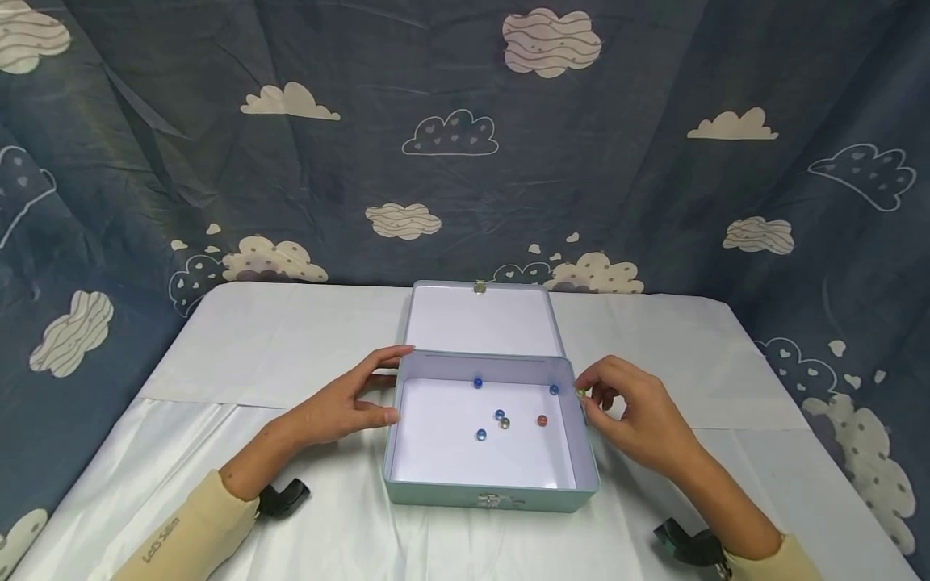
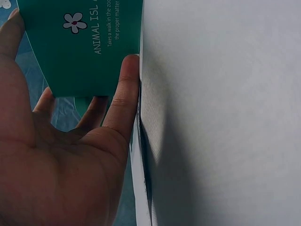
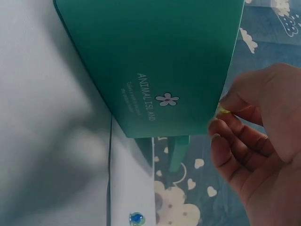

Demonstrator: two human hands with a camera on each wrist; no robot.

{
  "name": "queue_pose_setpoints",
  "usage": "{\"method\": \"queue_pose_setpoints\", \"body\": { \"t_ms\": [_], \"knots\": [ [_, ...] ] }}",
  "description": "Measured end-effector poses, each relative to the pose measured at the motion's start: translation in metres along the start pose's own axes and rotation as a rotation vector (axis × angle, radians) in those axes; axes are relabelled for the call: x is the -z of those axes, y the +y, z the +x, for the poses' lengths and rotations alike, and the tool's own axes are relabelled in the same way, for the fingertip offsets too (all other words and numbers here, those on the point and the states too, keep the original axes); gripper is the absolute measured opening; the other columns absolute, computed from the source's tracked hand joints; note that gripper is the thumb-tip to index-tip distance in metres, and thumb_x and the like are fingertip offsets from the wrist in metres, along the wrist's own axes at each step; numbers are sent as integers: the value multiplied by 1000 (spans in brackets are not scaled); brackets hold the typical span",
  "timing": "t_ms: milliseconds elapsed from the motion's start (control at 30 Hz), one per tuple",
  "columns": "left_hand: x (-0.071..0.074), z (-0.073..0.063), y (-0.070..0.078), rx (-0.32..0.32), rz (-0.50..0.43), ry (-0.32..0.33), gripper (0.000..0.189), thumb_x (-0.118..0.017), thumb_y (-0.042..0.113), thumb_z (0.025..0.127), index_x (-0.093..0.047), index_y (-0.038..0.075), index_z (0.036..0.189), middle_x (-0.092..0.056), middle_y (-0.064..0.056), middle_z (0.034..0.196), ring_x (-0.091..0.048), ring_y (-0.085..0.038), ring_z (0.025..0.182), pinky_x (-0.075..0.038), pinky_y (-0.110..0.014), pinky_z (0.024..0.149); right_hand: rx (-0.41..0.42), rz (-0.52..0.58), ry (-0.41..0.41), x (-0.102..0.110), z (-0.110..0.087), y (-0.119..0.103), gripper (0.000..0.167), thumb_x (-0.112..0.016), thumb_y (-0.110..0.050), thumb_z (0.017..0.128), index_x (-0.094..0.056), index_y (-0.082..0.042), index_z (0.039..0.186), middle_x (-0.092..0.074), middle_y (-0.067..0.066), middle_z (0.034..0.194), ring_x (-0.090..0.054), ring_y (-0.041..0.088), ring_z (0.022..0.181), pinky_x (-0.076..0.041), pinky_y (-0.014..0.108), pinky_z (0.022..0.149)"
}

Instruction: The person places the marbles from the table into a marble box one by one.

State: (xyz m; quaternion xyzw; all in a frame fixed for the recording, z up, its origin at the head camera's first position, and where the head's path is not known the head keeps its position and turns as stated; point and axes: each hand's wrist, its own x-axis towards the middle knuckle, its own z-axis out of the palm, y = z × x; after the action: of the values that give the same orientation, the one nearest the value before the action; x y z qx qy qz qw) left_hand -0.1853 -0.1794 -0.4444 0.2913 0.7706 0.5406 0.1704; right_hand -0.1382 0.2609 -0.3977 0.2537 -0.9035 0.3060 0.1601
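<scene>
A green metal tin box (image 1: 494, 495) stands with its hinged lid (image 1: 483, 319) laid back. On its white floor lie several glass marbles, among them a red marble (image 1: 542, 420), a gold marble (image 1: 504, 423) and a pale blue marble (image 1: 481, 435). My left hand (image 1: 341, 399) touches the left side wall, thumb and fingers spread and fairly straight. At the right rim, my right hand (image 1: 639, 403) pinches a yellowish marble (image 3: 223, 110) between thumb and index finger. Its other fingers curl loosely beside the printed green wall.
White cloth (image 1: 305, 347) covers the table, and a dark blue curtain (image 1: 349, 177) with cloud prints hangs behind and at both sides. A blue-green marble (image 3: 137, 218) lies on the cloth in the right wrist view. A metal clasp (image 1: 490, 501) sits on the box front.
</scene>
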Motion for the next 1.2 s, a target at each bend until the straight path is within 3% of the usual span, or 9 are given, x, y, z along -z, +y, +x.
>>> {"method": "queue_pose_setpoints", "body": {
  "t_ms": [433,900,1200],
  "knots": [
    [0,-1,1,-11,-32,-4,88,-76,10,99,-27,40,166,-33,-8,165,-40,-39,152,-57,-35,101,12,12,-58,0,1,-3,41,-76,12,86,-74,-24,106,-63,-11,105,-59,6,81,-57,21,68],
    [1,2,2,-14,-13,-11,87,-77,18,100,-26,42,166,-32,-7,166,-39,-39,152,-56,-36,103,33,30,-53,1,1,-1,39,-76,12,86,-74,-22,103,-65,-6,103,-59,6,80,-56,19,69],
    [0,0,2,0,-19,-9,88,-75,11,100,-26,41,166,-32,-8,166,-39,-39,152,-56,-36,103,44,8,-37,2,0,5,36,-78,10,84,-75,-20,105,-66,-8,104,-59,6,81,-57,20,69]
  ]
}}
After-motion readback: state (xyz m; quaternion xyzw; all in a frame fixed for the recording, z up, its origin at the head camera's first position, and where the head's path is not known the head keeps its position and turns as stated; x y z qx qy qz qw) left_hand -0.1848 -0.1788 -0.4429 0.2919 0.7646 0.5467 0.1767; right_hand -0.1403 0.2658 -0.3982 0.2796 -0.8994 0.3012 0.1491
